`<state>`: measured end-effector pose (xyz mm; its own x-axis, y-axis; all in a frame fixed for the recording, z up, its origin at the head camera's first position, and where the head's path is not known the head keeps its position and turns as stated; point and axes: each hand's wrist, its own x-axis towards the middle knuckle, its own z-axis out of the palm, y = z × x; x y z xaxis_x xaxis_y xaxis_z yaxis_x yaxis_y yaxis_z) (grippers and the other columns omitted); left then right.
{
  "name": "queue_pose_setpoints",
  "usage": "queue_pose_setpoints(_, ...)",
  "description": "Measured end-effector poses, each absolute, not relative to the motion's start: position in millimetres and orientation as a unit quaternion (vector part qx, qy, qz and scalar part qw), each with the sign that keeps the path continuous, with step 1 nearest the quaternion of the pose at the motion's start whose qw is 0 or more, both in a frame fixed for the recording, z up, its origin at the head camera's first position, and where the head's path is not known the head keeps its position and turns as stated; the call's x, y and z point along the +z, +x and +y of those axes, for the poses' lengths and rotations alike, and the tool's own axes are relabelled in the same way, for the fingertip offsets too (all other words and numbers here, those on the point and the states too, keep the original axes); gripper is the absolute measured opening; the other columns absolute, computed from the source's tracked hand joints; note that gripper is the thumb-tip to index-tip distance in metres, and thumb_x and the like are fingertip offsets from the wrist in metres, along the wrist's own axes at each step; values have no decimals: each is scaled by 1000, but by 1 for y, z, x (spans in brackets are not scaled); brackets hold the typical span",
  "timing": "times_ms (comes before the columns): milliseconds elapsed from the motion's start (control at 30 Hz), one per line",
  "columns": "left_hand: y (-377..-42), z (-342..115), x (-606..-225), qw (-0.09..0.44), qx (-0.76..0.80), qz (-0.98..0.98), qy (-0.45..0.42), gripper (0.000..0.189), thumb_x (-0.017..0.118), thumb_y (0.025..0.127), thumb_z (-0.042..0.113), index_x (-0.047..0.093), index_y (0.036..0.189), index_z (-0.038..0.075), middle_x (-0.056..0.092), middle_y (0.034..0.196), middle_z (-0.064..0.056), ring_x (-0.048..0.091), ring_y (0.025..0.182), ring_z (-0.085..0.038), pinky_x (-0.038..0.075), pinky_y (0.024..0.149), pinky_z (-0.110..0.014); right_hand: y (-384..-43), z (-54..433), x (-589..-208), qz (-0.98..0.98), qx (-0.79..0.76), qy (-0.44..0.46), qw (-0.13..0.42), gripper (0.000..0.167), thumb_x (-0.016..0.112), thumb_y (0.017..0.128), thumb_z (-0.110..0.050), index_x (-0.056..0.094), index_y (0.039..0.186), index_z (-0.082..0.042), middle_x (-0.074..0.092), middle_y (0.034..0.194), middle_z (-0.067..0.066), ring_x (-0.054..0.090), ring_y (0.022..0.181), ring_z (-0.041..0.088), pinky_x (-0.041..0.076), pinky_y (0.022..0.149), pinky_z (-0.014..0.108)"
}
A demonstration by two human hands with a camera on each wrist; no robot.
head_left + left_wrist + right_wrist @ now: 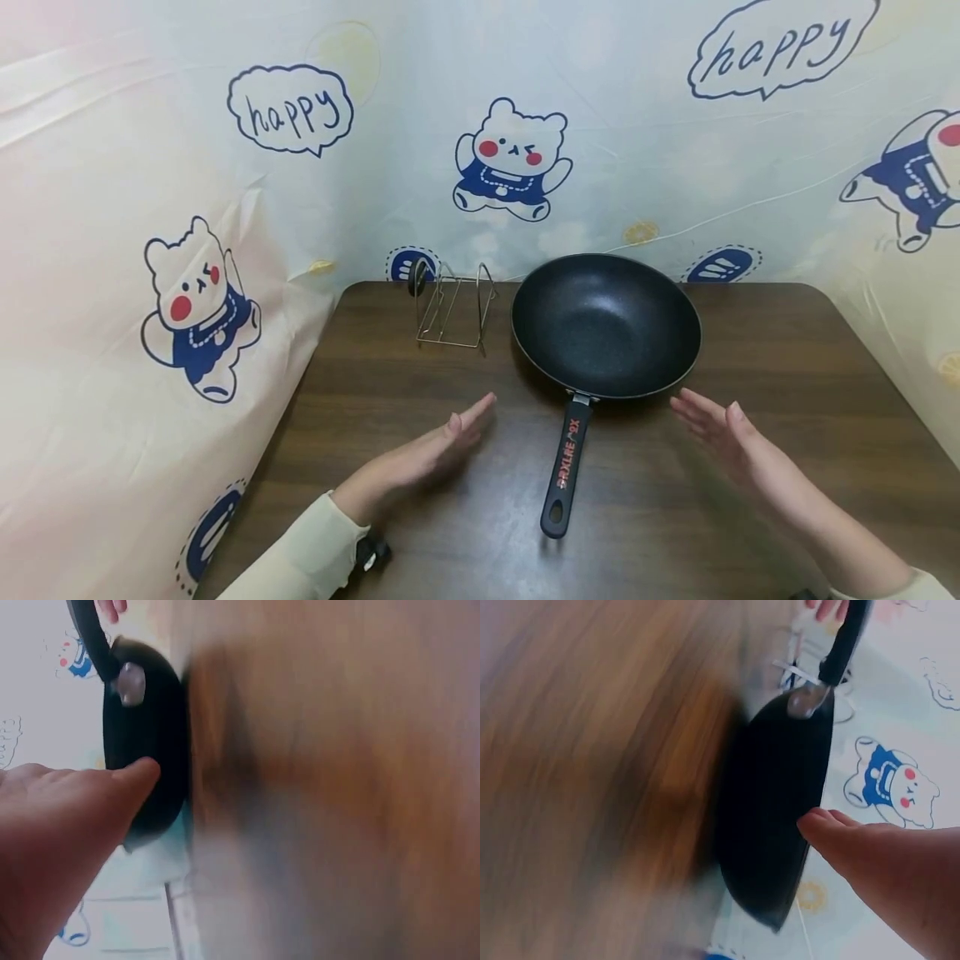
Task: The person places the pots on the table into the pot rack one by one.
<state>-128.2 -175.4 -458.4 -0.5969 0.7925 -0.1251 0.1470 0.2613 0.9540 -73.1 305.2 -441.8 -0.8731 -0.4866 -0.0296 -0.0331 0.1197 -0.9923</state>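
Note:
A black frying pan (pixel 607 325) sits on the brown wooden table, its handle (pixel 566 467) with red lettering pointing toward me. To the left of the handle, my left hand (pixel 431 450) is held over the table with straight fingers and nothing in it. On the other side, my right hand (pixel 750 458) has its fingers extended, the fingertips close to the pan's lower right rim in the head view. Both wrist views show the pan's dark outer side (pixel 146 742) beyond the thumb. A wire rack (pixel 453 312) stands left of the pan.
A round black piece (pixel 417 277) is at the rack's left end. Behind the table (pixel 795 350) hangs a pale cloth (pixel 420 92) printed with bears and the word happy; it also runs down the left and right sides.

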Motion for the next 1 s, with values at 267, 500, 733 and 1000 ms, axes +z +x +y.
queue_pose_setpoints(267,-114,-151,-462,418,674,555,253,106,-5,104,78,-7,173,-3,-4,183,-26,0,172,-43,17,140,-42,-77,294,-438,481,-799,-164,321,73,-1,116,-54,45,165,-24,55,167,-12,52,154,2,44,123,17)
queue_pose_setpoints(500,-103,-134,-457,456,729,476,183,113,-3,101,83,-1,174,-3,7,183,-27,8,172,-43,24,139,-39,-80,276,-436,386,-837,-134,364,80,6,116,-58,25,174,-5,60,163,-3,55,154,11,44,126,25)
queue_pose_setpoints(733,-97,-121,-460,466,756,441,126,114,3,101,85,4,174,-3,15,181,-30,15,171,-44,13,141,-53,-86,262,-440,362,-848,-100,373,84,12,116,-62,16,174,-1,64,158,2,59,151,16,45,127,29)
queue_pose_setpoints(1000,-94,-107,-460,471,774,413,94,109,7,107,80,9,172,-7,13,180,-34,13,170,-49,13,140,-55,-90,247,-445,360,-851,-58,378,95,16,115,-65,-17,169,7,62,157,6,60,149,19,46,127,31)
